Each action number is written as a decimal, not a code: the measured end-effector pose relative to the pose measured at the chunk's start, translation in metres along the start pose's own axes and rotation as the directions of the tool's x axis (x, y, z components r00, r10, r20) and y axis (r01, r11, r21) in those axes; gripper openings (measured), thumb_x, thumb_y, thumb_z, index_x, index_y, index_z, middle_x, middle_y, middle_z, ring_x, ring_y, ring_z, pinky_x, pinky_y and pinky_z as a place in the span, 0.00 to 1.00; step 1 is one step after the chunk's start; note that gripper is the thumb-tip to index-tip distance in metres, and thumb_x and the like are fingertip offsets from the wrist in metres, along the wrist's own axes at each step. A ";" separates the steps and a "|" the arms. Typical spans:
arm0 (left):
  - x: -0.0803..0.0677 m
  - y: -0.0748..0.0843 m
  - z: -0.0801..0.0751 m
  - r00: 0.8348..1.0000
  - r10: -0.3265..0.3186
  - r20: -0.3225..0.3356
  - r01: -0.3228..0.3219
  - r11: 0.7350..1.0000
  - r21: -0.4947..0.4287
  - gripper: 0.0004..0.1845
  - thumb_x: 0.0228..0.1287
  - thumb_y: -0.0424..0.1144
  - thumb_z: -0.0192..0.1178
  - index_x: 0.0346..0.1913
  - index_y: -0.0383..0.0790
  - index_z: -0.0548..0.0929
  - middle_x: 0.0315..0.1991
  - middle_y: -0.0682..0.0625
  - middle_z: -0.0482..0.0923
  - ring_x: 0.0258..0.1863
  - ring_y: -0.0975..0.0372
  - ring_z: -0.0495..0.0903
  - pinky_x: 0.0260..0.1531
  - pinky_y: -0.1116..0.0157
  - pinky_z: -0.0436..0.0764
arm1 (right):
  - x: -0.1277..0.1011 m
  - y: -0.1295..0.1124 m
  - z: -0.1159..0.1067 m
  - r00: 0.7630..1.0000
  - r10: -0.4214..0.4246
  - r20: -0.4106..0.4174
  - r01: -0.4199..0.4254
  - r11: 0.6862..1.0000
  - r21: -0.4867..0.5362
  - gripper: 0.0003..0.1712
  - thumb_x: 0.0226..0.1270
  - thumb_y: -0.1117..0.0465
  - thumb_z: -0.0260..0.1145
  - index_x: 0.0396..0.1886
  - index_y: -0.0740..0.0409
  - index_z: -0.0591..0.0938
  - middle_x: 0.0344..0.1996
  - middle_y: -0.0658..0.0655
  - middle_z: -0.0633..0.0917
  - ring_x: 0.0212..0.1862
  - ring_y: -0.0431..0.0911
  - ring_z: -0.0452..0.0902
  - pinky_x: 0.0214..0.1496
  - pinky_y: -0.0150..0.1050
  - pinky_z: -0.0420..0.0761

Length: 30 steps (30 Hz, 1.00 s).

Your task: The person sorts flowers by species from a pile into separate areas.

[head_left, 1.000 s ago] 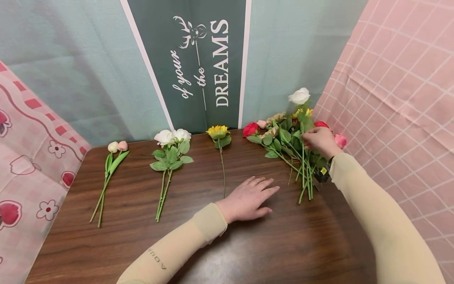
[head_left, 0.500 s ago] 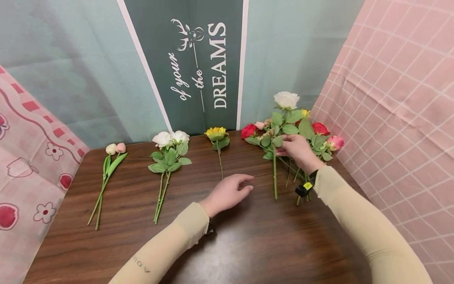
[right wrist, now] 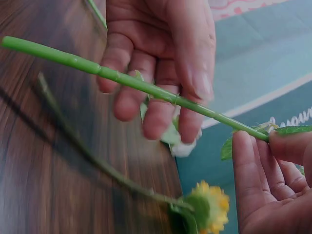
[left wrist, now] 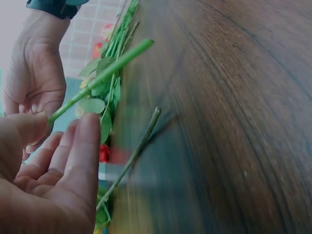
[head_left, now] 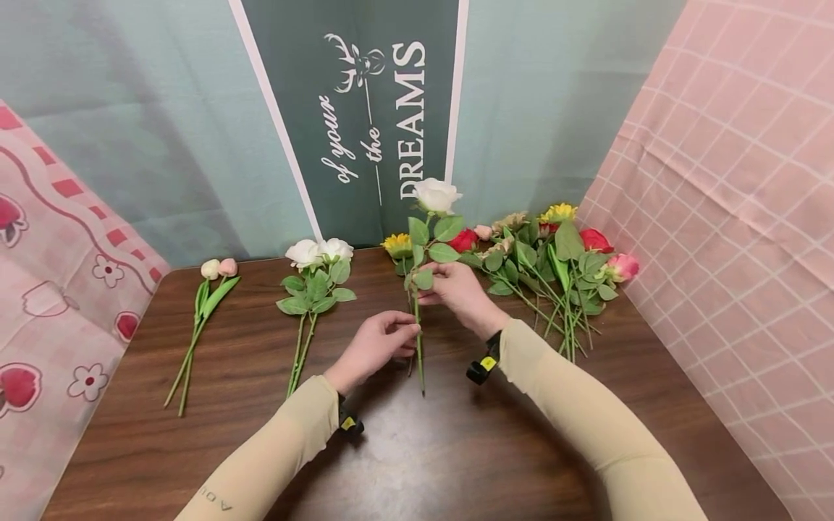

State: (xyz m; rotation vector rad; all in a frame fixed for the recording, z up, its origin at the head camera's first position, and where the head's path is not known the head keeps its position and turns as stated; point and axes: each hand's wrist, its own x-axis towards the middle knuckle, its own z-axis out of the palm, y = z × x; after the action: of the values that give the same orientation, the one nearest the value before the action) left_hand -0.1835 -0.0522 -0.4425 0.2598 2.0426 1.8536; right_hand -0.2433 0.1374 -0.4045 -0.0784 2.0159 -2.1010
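Note:
A white rose [head_left: 436,194] with a long green stem [head_left: 418,340] stands nearly upright above the wooden table [head_left: 456,456]. My right hand [head_left: 435,282] pinches the stem just under its leaves; in the right wrist view the right hand [right wrist: 265,141] has thumb and finger closed on the stem [right wrist: 146,85]. Lower down, my left hand [head_left: 409,340] curls its fingers round the stem. In the left wrist view the left hand [left wrist: 53,131] has the stem [left wrist: 105,73] between thumb and forefinger. The stem's end hangs free above the wood.
A yellow sunflower [head_left: 399,244] lies on the table behind the held rose. A pile of mixed flowers [head_left: 554,253] lies at the right, two white roses [head_left: 318,253] and two tulip buds [head_left: 218,268] at the left. Cloth backdrops enclose the table's far edge and both sides.
My right hand lifted the white rose out of the pile and carried it left to the table's middle. My left hand rose off the table and closed on the stem.

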 end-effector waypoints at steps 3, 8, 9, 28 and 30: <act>-0.003 0.000 -0.007 0.999 -0.018 -0.039 0.015 0.998 -0.056 0.15 0.74 0.34 0.61 0.56 0.26 0.80 0.47 0.37 0.84 0.40 0.50 0.87 0.42 0.56 0.88 | 0.003 -0.001 0.014 1.000 -0.003 0.017 0.003 1.000 0.001 0.12 0.71 0.71 0.63 0.50 0.73 0.83 0.41 0.63 0.87 0.34 0.46 0.86 0.42 0.42 0.88; -0.006 0.000 -0.016 0.995 -0.031 -0.095 0.023 0.996 -0.089 0.12 0.72 0.33 0.63 0.52 0.28 0.81 0.44 0.37 0.85 0.39 0.49 0.87 0.40 0.56 0.88 | 0.007 0.003 0.028 0.999 -0.001 0.035 0.001 1.000 -0.008 0.12 0.70 0.71 0.63 0.50 0.72 0.83 0.40 0.62 0.87 0.33 0.45 0.86 0.42 0.42 0.88; -0.007 -0.001 -0.018 0.994 -0.031 -0.106 0.022 0.996 -0.090 0.12 0.72 0.33 0.63 0.52 0.28 0.81 0.43 0.37 0.85 0.38 0.51 0.87 0.39 0.57 0.88 | 0.008 0.004 0.030 0.999 -0.001 0.039 0.001 1.000 -0.009 0.12 0.70 0.72 0.63 0.50 0.71 0.83 0.39 0.62 0.87 0.32 0.45 0.86 0.43 0.44 0.88; -0.050 -0.013 -0.121 0.945 -0.105 -0.308 0.124 0.991 0.044 0.16 0.75 0.34 0.61 0.56 0.23 0.77 0.48 0.30 0.83 0.35 0.60 0.86 0.39 0.61 0.88 | 0.004 0.027 0.056 0.958 -0.168 0.231 0.274 0.775 -0.569 0.12 0.77 0.56 0.64 0.51 0.55 0.87 0.46 0.54 0.88 0.47 0.48 0.84 0.53 0.44 0.83; -0.059 -0.015 -0.136 0.934 -0.121 -0.336 0.151 0.987 0.063 0.18 0.76 0.35 0.60 0.57 0.23 0.76 0.50 0.31 0.82 0.35 0.62 0.86 0.39 0.62 0.88 | 0.002 0.026 0.059 0.935 -0.222 0.275 0.353 0.633 -0.689 0.14 0.77 0.52 0.64 0.53 0.52 0.86 0.49 0.49 0.87 0.51 0.44 0.82 0.56 0.42 0.80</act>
State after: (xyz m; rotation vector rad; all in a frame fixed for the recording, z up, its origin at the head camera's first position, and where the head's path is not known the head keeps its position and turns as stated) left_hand -0.1811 -0.2007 -0.4392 -0.1832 2.2985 1.8225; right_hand -0.2307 0.0787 -0.4271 -0.7324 2.7361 -1.1926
